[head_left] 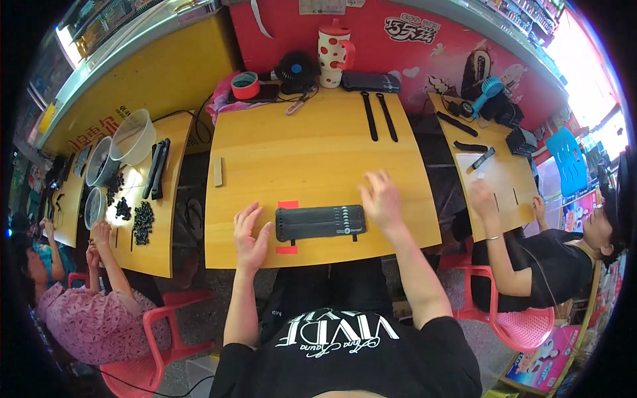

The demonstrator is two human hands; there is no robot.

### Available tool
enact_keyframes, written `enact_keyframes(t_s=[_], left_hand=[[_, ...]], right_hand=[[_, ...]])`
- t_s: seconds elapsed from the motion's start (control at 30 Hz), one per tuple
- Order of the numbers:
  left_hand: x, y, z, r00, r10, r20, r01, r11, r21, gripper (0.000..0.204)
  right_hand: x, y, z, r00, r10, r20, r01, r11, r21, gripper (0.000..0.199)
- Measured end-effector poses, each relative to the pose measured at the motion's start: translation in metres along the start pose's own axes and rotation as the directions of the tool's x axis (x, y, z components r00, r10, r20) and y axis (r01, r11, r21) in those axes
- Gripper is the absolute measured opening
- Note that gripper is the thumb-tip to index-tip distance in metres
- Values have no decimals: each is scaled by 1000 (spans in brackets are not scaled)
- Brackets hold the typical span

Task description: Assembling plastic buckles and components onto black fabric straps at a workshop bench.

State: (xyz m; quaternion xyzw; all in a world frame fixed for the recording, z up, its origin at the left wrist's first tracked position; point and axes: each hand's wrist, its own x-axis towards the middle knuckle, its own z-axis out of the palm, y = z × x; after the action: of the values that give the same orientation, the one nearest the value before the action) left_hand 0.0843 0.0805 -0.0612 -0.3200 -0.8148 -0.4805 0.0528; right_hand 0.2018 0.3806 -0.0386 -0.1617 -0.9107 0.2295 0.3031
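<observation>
A flat black rectangular piece (312, 223) with pale printed marks along its right end lies near the table's front edge. Short black strap ends (354, 237) stick out below it. Red tape strips (286, 250) show above and below its left end. To the left of this piece is my left hand (252, 240), open and holding nothing, with its fingers apart. My right hand (381, 200) is by the upper right corner of the black piece, its fingers loosely bent and apart, with nothing seen in them.
Two black straps (369, 118) lie at the back right of my table. Behind stand a dotted tumbler (332, 53), a black fan (296, 69), a red tape roll (245, 85) and a black stack (371, 81). A small grey bar (218, 172) lies left. People work at both side tables.
</observation>
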Motion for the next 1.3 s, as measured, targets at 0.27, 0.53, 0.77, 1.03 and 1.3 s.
enact_keyframes(t_s=[0.27, 0.53, 0.77, 1.03, 1.3], left_hand=[[0, 5, 5, 999, 10, -33, -10, 1000, 5, 37], [1, 8, 5, 999, 44, 25, -46, 994, 103, 37], [2, 3, 2, 998, 55, 17, -56, 996, 68, 39], [-19, 132, -16, 844, 505, 181, -533, 825, 188, 56], [-22, 111, -11, 665, -28, 746, 293, 929, -226, 9]], right_hand=[[109, 70, 50, 994, 111, -14, -105, 889, -445, 27], [95, 83, 58, 987, -159, -35, 114, 828, -549, 18], [41, 5, 0, 932, -202, -301, 210, 978, -6, 27], [-93, -80, -78, 932, -360, -25, 341, 854, 393, 30], [-116, -57, -81, 999, -27, 24, 9, 833, 553, 15]])
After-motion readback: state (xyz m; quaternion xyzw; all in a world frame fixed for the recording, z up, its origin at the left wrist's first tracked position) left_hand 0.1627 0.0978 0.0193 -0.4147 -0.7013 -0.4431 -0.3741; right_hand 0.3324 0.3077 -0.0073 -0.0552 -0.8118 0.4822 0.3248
